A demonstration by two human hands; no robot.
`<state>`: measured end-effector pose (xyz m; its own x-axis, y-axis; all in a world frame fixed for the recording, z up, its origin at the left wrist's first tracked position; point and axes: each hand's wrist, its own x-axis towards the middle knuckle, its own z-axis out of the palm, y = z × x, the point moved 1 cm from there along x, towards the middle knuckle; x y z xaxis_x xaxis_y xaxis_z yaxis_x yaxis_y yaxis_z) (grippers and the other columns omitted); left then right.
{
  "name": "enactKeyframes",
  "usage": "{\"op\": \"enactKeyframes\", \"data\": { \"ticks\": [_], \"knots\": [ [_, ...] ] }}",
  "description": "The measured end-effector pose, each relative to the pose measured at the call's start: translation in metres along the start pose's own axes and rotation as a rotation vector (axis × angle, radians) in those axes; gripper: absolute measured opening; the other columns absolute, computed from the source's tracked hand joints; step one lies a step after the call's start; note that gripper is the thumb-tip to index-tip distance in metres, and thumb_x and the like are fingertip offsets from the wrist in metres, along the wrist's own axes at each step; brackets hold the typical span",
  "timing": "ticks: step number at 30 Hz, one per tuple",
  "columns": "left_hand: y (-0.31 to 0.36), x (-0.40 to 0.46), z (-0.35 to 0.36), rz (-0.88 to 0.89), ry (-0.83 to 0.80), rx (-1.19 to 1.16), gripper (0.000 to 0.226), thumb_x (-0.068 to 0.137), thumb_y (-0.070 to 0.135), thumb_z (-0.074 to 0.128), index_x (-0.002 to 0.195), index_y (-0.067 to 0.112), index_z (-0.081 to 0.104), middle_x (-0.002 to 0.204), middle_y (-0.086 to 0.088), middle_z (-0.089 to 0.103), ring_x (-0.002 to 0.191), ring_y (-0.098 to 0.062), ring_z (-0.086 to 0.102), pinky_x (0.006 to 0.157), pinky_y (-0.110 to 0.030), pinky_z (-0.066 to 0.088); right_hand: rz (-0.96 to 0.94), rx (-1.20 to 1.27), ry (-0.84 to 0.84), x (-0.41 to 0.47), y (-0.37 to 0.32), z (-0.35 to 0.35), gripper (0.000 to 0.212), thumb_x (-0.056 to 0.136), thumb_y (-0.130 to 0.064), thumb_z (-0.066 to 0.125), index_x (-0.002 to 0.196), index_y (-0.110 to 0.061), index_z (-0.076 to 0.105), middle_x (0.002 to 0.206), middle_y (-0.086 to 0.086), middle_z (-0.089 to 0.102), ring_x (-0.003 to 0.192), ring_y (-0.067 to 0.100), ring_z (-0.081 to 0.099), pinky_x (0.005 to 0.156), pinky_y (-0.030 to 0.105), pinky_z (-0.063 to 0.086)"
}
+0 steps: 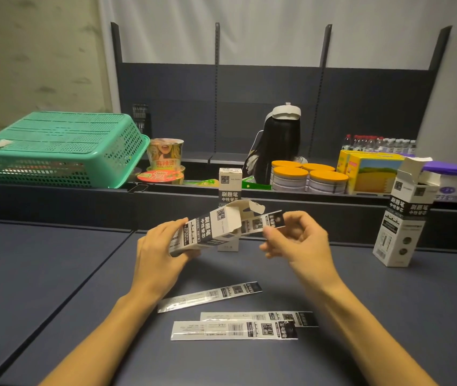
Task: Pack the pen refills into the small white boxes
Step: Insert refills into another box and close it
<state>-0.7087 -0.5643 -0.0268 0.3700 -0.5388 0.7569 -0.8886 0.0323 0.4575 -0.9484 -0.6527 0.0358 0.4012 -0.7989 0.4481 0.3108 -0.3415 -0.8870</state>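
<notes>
**Refill pack half into a tilted box, with more packs and boxes around**

The left hand (156, 253) grips a small white cardboard box with black printed panels (208, 232), held above the dark blue-grey counter (54, 288) and tilted, its open flap end pointing up and to the right. The right hand (295, 240) pinches the outer end of a flat silver-and-black pen refill pack (263, 222), whose other end sits inside the box mouth. The two hands are apart, one at each end of box and pack.

On the counter below the hands lie three more refill packs: one slanted pack (210, 296) nearer the left forearm, and two overlapping packs (235, 328) laid almost level, closer to the camera.

A second white box, closed and upright (230, 181), stands directly behind the held box, which hides its lower part. A third white box with its top flap open (404, 215) stands tilted, well apart on the right.

Beyond the counter's raised edge sits an upturned green plastic mesh basket (60, 149) on the left, stacked instant noodle cups (164, 160) beside it, orange-lidded white tins (308, 176), a yellow carton (372, 171), a row of water bottles (377, 143) and a purple-lidded white tub (456, 176) on the far right. Another person with long dark hair, wearing a white headset (284, 112), sits behind the tins, before a dark shelving unit (249, 87).
</notes>
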Motion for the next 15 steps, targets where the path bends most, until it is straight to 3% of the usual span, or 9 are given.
{"op": "enactKeyframes", "data": {
  "ticks": [4,8,12,15],
  "knots": [
    [-0.002,0.001,0.001,0.0,0.002,0.003,0.066,0.067,0.047,0.073,0.127,0.022,0.058,0.117,0.003,0.063,0.105,-0.019,0.058,0.086,-0.052,0.048,-0.149,-0.144,0.029,0.0,0.005,0.004,0.026,0.082,-0.006,0.074,0.099,-0.016,0.057,0.08,0.009,0.069,0.063,0.019,0.069,0.057,0.023,0.054],
    [-0.002,0.001,0.001,-0.008,0.004,-0.01,0.066,0.068,0.047,0.073,0.127,0.023,0.058,0.118,0.004,0.063,0.106,-0.018,0.057,0.088,-0.051,0.048,-0.248,-0.335,-0.03,-0.003,0.01,0.006,0.025,0.088,-0.013,0.069,0.104,-0.029,0.059,0.082,-0.006,0.071,0.071,0.014,0.069,0.064,0.026,0.057],
    [-0.002,0.001,0.001,-0.009,0.005,-0.016,0.066,0.068,0.047,0.073,0.126,0.022,0.058,0.118,0.003,0.063,0.106,-0.018,0.057,0.088,-0.051,0.048,-0.293,-0.366,-0.011,-0.004,0.015,0.007,0.036,0.087,-0.012,0.069,0.118,-0.023,0.054,0.082,-0.006,0.068,0.07,0.014,0.068,0.064,0.025,0.058],
    [-0.002,0.001,0.002,-0.003,0.006,-0.022,0.065,0.067,0.046,0.073,0.126,0.022,0.058,0.118,0.004,0.063,0.106,-0.018,0.057,0.087,-0.051,0.048,-0.339,-0.43,-0.028,-0.004,0.014,0.006,0.02,0.089,-0.012,0.067,0.106,-0.023,0.063,0.082,-0.008,0.069,0.071,0.012,0.068,0.064,0.024,0.057]
  ]
}}
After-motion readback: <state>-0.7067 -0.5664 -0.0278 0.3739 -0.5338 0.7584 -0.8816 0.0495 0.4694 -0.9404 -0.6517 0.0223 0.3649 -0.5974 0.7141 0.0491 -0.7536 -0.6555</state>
